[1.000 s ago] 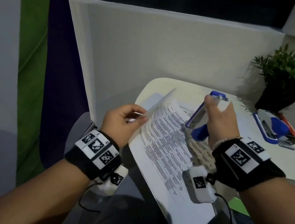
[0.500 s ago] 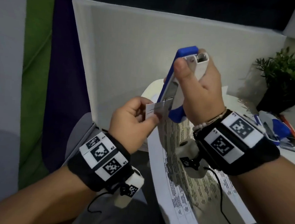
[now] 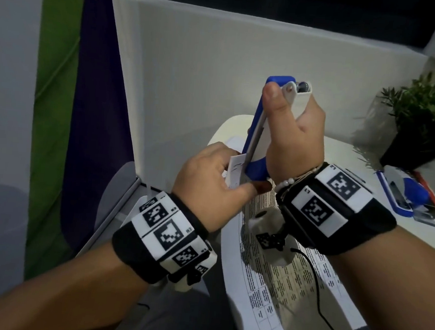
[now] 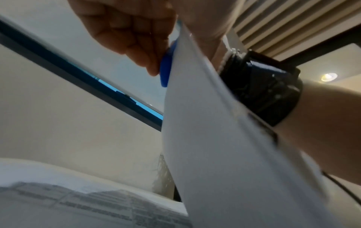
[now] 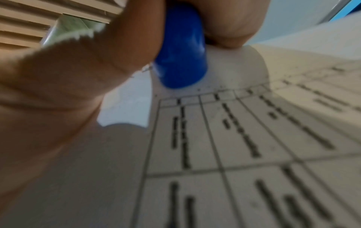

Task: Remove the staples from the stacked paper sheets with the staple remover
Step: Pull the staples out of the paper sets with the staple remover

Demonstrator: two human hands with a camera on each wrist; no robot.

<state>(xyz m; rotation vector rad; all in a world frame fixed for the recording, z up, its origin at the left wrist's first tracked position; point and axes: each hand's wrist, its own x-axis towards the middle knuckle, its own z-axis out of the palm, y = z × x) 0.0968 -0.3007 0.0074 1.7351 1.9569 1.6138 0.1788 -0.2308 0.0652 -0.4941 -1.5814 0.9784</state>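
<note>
Seating the tool on the stapled corner is the step in hand, I'd say; nothing looks pulled yet

Head view: right hand (image 3: 294, 134) is wrapped tight round the staple remover (image 3: 256, 131). Tool stands near upright, blue nose down against the top corner of the paper sheets (image 3: 274, 286). Left hand (image 3: 209, 182) pinches that corner, thumb on the near face, just beside the nose. Stack is lifted off the desk (image 3: 341, 159), above its near left edge, tail hanging toward the lap. Staple itself not visible. A second blue stapler (image 3: 401, 192) lies at the desk's right edge, potted plant (image 3: 428, 116) at the far right corner

Left wrist: fingertips (image 4: 152, 69) touch the blue nose, blank back of the stack falls away below. Another printed sheet (image 4: 78, 205) lies flat underneath

Right wrist: blurred. Blue nose sits on the top margin of a printed table page, palm closed round the body. No staple resolvable

Status: sheets look joined at that corner, no loose staples in sight. Early, in my read: tool placed, the pull and any further staples left
</note>
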